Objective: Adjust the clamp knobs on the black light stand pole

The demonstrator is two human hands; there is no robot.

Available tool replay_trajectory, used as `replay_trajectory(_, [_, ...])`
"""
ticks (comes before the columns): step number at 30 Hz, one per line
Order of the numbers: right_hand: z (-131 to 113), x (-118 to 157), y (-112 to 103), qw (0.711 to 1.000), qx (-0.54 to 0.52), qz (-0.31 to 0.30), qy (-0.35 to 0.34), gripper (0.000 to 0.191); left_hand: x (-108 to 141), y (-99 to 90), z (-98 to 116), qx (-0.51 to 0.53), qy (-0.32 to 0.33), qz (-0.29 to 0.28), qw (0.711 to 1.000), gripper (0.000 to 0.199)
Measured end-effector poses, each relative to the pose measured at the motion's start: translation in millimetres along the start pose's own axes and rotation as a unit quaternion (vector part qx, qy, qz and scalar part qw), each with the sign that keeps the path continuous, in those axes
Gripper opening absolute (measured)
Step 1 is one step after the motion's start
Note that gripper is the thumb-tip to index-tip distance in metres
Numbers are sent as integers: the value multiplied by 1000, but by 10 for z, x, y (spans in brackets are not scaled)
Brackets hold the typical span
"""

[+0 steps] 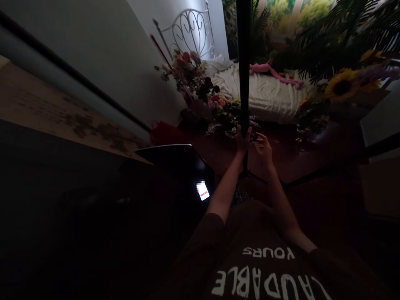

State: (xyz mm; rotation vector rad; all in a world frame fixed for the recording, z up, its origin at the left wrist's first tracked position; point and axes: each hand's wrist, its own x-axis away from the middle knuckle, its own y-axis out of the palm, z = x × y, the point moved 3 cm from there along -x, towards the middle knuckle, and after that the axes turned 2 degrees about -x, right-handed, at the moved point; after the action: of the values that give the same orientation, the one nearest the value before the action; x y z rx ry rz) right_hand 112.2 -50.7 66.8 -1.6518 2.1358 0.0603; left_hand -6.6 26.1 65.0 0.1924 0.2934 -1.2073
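The tall, straight black pole [243,62] stands in front of the person, its long axis nearly upright, above dark splayed legs [254,176]. The left hand [242,141] has its grip closed around the pole. The right hand [263,149] is just to the pole's right, beside a small dark fitting [254,136]; whether its grip holds that fitting, I cannot tell. Beyond are mixed flowers [187,62] and a bed draped in cream fabric [268,96].

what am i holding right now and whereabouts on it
Your left hand grips the black pole low down, above its splayed legs; your right hand's hold is too dark to tell.
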Motion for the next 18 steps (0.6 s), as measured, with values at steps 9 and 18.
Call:
replay_trajectory(9, [4, -24, 56, 999, 42, 0, 23, 47, 2, -14, 46, -5, 14, -6, 1000, 43])
replay_trajectory(18, [-86, -83, 28, 987, 137, 23, 85, 51, 8, -27, 112, -23, 16, 6, 1000, 33])
